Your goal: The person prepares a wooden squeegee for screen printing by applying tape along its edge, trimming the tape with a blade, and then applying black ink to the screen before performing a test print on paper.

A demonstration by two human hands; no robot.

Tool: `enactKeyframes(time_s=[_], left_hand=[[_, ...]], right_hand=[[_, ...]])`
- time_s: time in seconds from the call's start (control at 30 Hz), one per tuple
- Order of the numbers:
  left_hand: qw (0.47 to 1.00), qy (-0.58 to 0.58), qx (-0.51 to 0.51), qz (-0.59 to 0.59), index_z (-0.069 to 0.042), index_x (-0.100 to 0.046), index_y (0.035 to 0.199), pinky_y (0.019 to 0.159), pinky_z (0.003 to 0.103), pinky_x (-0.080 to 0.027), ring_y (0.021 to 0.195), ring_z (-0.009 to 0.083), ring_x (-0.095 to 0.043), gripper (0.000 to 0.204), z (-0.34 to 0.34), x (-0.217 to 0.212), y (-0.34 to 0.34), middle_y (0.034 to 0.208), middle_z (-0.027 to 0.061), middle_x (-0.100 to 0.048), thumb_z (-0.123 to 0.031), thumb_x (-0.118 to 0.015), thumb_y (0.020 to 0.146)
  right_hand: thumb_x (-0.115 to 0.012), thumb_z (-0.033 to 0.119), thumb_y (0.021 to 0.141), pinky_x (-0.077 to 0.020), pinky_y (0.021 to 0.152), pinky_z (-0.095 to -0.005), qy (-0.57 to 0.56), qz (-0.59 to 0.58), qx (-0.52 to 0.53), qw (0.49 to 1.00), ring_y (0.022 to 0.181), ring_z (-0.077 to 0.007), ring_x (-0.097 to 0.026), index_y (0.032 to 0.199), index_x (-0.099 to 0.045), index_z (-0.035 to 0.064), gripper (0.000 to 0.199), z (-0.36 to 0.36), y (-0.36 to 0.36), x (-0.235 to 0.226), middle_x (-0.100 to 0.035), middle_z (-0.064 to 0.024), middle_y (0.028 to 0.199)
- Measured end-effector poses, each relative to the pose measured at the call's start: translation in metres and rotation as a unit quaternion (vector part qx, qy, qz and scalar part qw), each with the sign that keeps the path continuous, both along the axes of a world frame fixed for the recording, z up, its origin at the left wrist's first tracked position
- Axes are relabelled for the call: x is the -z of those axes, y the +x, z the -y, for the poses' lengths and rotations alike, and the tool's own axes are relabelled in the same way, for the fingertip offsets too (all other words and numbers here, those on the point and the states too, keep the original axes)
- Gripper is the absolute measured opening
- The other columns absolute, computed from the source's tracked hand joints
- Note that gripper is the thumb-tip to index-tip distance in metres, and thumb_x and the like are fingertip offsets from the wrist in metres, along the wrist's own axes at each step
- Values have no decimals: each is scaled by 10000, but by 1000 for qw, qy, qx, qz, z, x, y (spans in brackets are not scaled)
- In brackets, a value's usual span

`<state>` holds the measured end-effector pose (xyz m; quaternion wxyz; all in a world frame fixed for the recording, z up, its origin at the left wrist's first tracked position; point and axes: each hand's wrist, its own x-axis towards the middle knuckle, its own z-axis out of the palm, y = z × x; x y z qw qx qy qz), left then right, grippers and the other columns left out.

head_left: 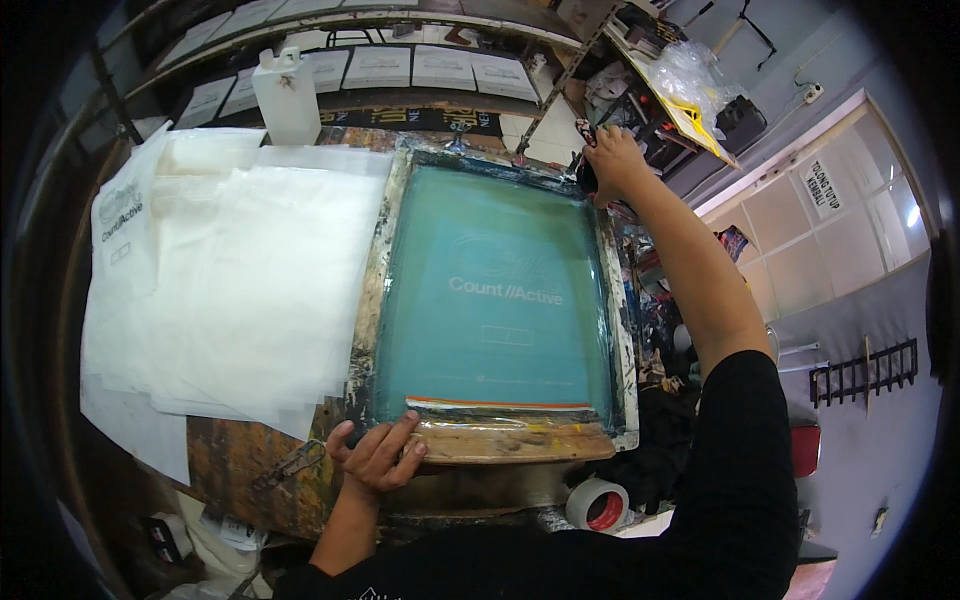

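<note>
A printing screen (480, 225) with blue-green mesh and a paint-stained frame lies in front of me. Pale lettering and outlines show in its mesh. Along its near side rests a wooden squeegee (510, 441) with an orange-edged blade. My left hand (380, 455) is curled over the frame's near left corner, its fingertips at the squeegee's left end. At the far right corner, my outstretched right hand (615, 162) is closed around a dark object (587, 178); its kind is hard to make out.
White translucent sheets (250, 280) lie stacked on the left of the stained wooden table (235, 450). A white jug (287, 98) stands behind them. Printed sheets (380, 68) lie on a rack beyond. A tape roll (597, 505) sits at the near right; cluttered shelves (660, 80) stand far right.
</note>
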<state>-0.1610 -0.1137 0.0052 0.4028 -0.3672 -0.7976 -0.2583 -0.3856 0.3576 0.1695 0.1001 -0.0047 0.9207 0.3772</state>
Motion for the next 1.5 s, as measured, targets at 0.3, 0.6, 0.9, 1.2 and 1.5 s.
enactKeyframes(time_s=[0.3,0.6,0.9,1.2,1.5], left_hand=[[1000,-7,-7,11,-302,-454,1155,1119,466,-266,837,72,-640,227,1,3,2,1079,-100,-752,-280,-620,1001],[1000,1,-5,7,-303,-457,1152,1110,460,-267,839,69,-637,232,1,6,1,1069,-108,-749,-297,-629,997],[1000,-4,1,15,-302,-469,1160,1100,456,-268,848,65,-635,231,3,2,2,1067,-105,-748,-302,-630,994],[1000,7,3,15,-305,-489,1146,1096,446,-273,841,59,-632,211,2,5,2,1069,-108,-750,-304,-634,993],[1000,9,3,24,-314,-476,1134,1129,472,-255,865,62,-643,277,1,5,4,1073,-117,-741,-251,-688,966]], right_hand=[[-935,439,379,-412,1037,-397,57,28,-18,998,1285,-335,-476,1188,-694,141,895,-3,-13,26,-573,-167,1305],[-933,442,358,-420,926,-344,129,52,-33,990,1176,-268,-502,1115,-725,178,828,9,-22,29,-606,-78,1192],[-941,350,408,-448,878,-351,127,36,-75,988,1125,-245,-528,1006,-778,186,640,37,-26,17,-628,-38,1110],[-942,368,403,-448,855,-360,139,30,-107,984,1127,-244,-527,980,-780,213,619,59,-42,21,-630,-34,1099],[-907,349,327,-417,885,-308,130,21,-118,984,1135,-240,-495,1002,-739,198,712,88,-60,23,-591,-33,1115]])
